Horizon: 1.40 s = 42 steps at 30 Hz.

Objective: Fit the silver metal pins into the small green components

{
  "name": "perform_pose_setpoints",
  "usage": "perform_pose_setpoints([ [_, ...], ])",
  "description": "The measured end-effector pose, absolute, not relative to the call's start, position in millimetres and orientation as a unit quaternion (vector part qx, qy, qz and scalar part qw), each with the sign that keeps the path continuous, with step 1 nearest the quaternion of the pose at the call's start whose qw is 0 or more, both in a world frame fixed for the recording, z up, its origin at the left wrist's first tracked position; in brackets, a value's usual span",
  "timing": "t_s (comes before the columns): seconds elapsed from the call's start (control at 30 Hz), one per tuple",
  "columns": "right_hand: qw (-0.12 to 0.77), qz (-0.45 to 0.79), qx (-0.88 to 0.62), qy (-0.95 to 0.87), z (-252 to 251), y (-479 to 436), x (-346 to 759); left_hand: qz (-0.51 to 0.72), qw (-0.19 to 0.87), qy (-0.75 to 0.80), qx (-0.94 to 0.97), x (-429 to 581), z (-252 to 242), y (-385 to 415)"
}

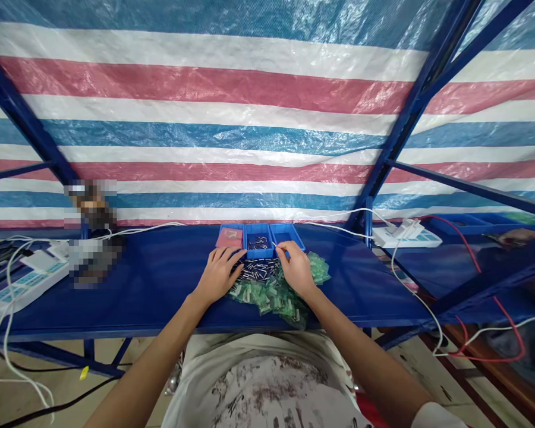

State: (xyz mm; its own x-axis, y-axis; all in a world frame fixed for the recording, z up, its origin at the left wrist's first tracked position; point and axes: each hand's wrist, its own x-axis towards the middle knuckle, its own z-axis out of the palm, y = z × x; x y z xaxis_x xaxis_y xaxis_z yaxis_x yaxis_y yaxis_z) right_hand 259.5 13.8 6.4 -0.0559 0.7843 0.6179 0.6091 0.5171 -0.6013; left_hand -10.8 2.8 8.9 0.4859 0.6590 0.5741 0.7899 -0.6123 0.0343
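Observation:
My right hand [298, 271] pinches a small, thin, silvery-white piece [275, 244] between thumb and forefinger, at the front of the right blue bin [289, 230]. My left hand [220, 272] lies with fingers spread by the left bin, which has a pink-red packet [230, 238] in it. Its thumb reaches the edge of a heap of small dark and silver rod-like pieces [259, 270]. More such pieces lie in the middle blue bin [258, 253]. Small clear-green plastic bags [267, 297] are piled in front of the heap, partly under my right wrist.
All this rests on a blue table [160, 267]. Power strips with white cables stand left [31, 285] and right [408, 236]. Blue metal posts [395, 128] frame a striped tarp [232, 137]. A blurred person's hand [519, 238] is at the far right, near blue trays [485, 223].

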Motion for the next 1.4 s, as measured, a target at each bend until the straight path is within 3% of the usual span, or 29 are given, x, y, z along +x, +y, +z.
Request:
perform_pose_setpoints([
  [0.2, 0.533, 0.135, -0.470, -0.691, 15.7, 4.4, 255.8, -0.281, 0.119, -0.420, -0.855, -12.3, 9.1, 2.3],
  [0.5, 0.589, 0.396, -0.374, -0.597, 10.1, 1.6, 240.5, -0.344, 0.111, -0.373, -0.855, -10.1, 14.0, -3.0],
  [0.63, 0.607, 0.404, -0.363, -0.580, 9.2, 5.5, 242.7, -0.351, 0.079, -0.337, -0.870, -9.5, 13.2, -4.6],
  [0.97, 0.555, 0.358, -0.400, -0.635, 15.1, -3.6, 243.0, -0.333, 0.059, -0.352, -0.873, -12.2, 9.7, -0.7],
  [1.23, 0.563, 0.519, -0.411, -0.494, 19.3, 4.5, 243.5, -0.327, 0.065, -0.367, -0.869, -13.2, 8.9, 1.1],
  [1.4, 0.541, 0.532, -0.418, -0.499, 19.9, 18.0, 240.6, -0.326, 0.062, -0.374, -0.866, -11.8, 9.2, 2.7],
])
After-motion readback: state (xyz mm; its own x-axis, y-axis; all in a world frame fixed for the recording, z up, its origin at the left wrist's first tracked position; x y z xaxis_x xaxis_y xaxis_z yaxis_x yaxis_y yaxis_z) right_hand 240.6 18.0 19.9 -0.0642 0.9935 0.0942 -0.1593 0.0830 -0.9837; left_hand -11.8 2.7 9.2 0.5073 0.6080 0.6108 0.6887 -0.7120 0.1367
